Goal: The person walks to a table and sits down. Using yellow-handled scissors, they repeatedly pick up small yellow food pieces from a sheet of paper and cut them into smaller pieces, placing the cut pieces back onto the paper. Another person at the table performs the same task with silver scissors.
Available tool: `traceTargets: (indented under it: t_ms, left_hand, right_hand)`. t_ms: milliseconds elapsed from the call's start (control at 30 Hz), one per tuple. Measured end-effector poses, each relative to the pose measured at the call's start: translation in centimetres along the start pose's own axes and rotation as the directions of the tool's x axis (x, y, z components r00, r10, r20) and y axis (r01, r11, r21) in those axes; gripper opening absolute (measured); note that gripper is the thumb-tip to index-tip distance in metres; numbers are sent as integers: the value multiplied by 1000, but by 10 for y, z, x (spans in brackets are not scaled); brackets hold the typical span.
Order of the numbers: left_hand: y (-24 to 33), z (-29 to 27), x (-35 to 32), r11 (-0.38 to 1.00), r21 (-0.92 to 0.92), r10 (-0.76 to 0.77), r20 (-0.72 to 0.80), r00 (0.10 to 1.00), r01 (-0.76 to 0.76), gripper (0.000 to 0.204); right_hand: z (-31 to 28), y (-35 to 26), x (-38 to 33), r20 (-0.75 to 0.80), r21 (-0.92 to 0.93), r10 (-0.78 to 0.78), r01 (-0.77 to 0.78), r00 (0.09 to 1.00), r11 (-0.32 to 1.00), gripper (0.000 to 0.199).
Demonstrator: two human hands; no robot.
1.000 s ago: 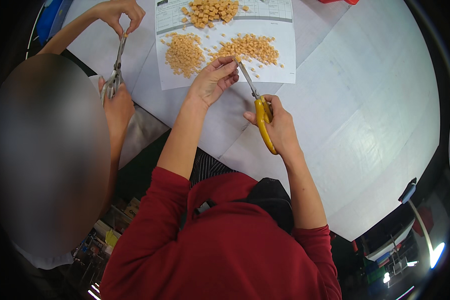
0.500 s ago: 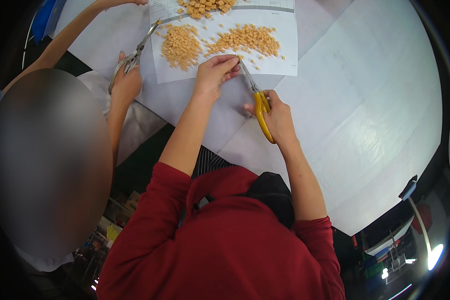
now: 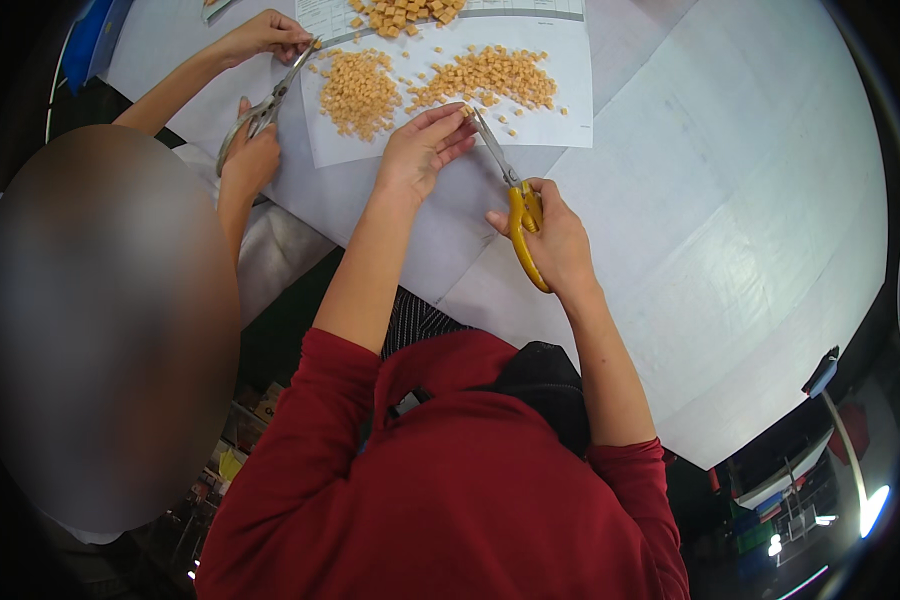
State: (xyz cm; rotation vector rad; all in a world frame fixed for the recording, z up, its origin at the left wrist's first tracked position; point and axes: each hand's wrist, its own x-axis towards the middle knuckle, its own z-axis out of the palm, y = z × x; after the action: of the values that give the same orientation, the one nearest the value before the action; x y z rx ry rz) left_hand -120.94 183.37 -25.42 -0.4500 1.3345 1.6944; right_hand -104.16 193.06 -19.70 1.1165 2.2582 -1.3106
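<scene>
My left hand (image 3: 417,156) is over the front edge of a printed white sheet (image 3: 565,128), thumb and fingertips pinched on a small orange cube (image 3: 467,110). In my right hand (image 3: 564,248) are scissors with yellow handles (image 3: 517,222). Their blades point up and left, with the tips right beside the cube at my left fingertips. Just beyond my left hand, a curved heap of small orange cubes (image 3: 495,78) lies on the sheet. To its left is a rounder heap of smaller orange bits (image 3: 358,95). Larger orange cubes (image 3: 410,14) are piled at the far edge.
At my left a co-worker holds silver scissors (image 3: 270,108) in one hand (image 3: 253,158), the other hand (image 3: 262,38) near the blade tips. A pale covered table (image 3: 730,230) stretches to the right. A blue container (image 3: 95,45) stands at the far left.
My left hand has moved slightly left, its fingers a little more spread. The scissor tips have shifted slightly left and up. The co-worker's far hand has come down to their scissor tips.
</scene>
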Motion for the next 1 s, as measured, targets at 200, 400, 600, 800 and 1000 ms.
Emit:
traceTargets:
  t_ms: [200, 400, 600, 800, 1000]
  left_hand:
    - [-1, -5, -1, 1000, 8, -16, 19, 1000, 15, 22]
    - [0, -5, -4, 999, 44, 10, 7, 1000, -10, 24]
    - [-1, -6, -5, 998, 50, 39, 21, 999, -40, 26]
    - [-2, -2, -5, 996, 85, 39, 7, 999, -40, 29]
    - [-6, 1, -4, 994, 91, 58, -22, 998, -56, 26]
  right_hand:
    - [3, -3, -1, -21, -42, -29, 28, 999, 999, 70]
    - [4, -6, -1, -16, -29, -24, 23, 1000, 999, 70]
    - [7, -5, 0, -30, -25, -23, 22, 999, 999, 69]
    - [7, -6, -1, -39, -44, 0, -2, 999, 999, 68]
    - [9, -7, 0, -56, -49, 35, -38, 998, 998, 65]
